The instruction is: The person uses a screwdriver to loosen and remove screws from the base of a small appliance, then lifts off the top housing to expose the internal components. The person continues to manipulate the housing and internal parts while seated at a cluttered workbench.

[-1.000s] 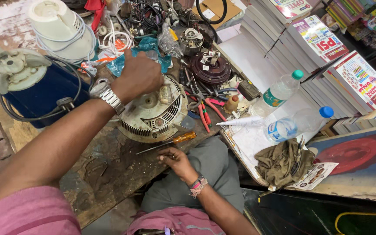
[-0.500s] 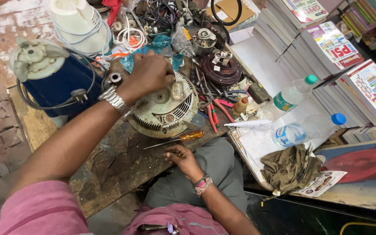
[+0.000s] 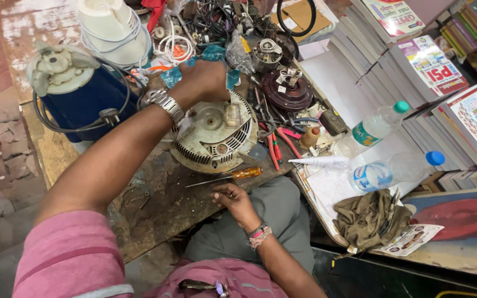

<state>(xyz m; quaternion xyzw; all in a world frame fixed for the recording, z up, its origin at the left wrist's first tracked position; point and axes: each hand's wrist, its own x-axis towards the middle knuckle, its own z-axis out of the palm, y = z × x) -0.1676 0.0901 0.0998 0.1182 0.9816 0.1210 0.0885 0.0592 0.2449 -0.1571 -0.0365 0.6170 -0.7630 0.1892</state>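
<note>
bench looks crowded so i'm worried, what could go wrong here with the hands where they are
1. The left hand reaches over the round motor housing into tangled wires; it might snag one.
2. The screwdriver lies near the bench edge by the right hand; a nudge could roll it off.
3. The two water bottles lie on papers and could roll or leak.

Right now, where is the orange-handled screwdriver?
In the head view, the orange-handled screwdriver lies on the workbench, between the round cream motor housing and the right hand.
</note>
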